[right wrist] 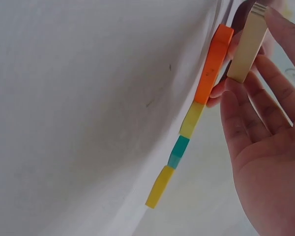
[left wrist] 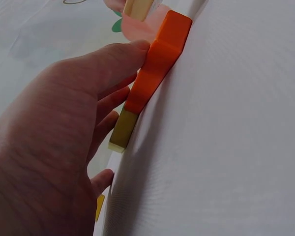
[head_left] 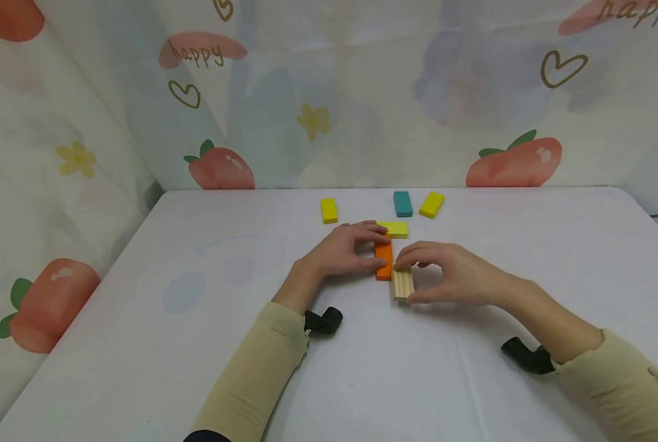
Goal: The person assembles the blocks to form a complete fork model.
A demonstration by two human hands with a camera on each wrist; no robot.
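An orange block lies lengthwise away from me, its far end against a crosswise pale yellow block. My left hand holds the orange block, thumb near its front part and bent fingers over its far end. Just to the right, my right hand pinches a pale wooden piece by its two ends, thumb at the near end. Lengthwise lines mark it, like several thin slats side by side. In the right wrist view the wooden piece appears raised beside the orange block.
Behind the hands stand a yellow block on the left, a teal block and another yellow block on the right. A white cloth covers the table. Printed curtains rise at its back and left.
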